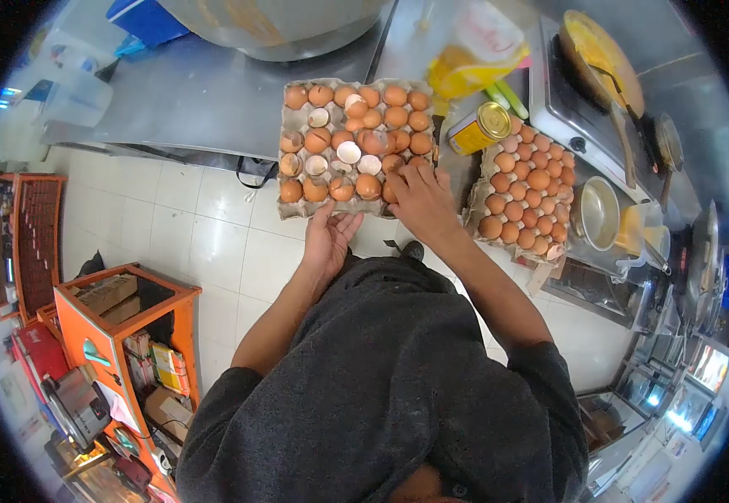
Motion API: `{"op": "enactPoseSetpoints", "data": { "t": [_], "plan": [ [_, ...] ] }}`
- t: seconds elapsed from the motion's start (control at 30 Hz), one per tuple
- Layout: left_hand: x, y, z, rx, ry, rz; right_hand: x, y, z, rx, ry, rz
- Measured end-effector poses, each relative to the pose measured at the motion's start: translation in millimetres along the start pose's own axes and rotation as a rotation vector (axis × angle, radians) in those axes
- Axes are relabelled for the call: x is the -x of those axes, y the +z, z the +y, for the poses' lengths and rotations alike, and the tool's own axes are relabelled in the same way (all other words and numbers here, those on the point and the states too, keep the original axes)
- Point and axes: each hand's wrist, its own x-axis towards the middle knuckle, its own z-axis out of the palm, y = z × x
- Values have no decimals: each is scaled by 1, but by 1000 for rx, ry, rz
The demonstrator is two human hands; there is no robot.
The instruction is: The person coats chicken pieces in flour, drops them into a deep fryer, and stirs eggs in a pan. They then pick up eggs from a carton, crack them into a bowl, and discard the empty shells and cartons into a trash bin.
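Observation:
A cardboard egg tray (pixel 294 210) filled with brown eggs and cracked shells is in front of me, its near edge reaching past the steel counter. Several broken halves show white insides, such as the eggshell (pixel 348 152) near the middle. My left hand (pixel 331 239) has its palm up at the near edge, thumb against the rim and fingers partly under the tray. Over the near right corner, my right hand (pixel 421 199) curls its fingers down among the eggs. Whatever lies between those fingers is hidden.
Right of me stands another egg tray (pixel 475 220) with whole eggs, a yellow can (pixel 480 127) beside it. A metal bowl (pixel 597 214), a gas stove (pixel 578 138) and a wok (pixel 603 59) are further right. A large pot (pixel 281 29) stands behind. An orange cabinet (pixel 184 318) is at left.

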Motion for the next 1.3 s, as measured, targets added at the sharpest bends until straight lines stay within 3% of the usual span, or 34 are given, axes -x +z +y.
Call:
{"op": "enactPoseSetpoints", "data": {
  "t": [0.3,0.57,0.63,0.87,0.93,1.07,1.13,1.3],
  "plan": [
    [0,2,2,12,-12,76,-3,0,10,-148,-23,-6],
    [3,4,5,6,-9,62,-6,-2,9,-147,-29,-2],
    [0,-2,5,4,-2,31,-6,-5,8,-169,-12,-83],
    [7,-3,12,-32,28,-30,-20,-31,5,-247,12,-17],
    [8,-2,13,-27,11,-5,-42,-27,24,-346,208,114],
    [11,-2,19,-30,20,-44,-77,-5,46,-201,341,185],
    [12,-2,20,-32,29,-42,-94,-6,46,-238,545,39],
    [19,3,25,-18,-1,0,-108,-10,54,-296,589,-135]
  ]
}}
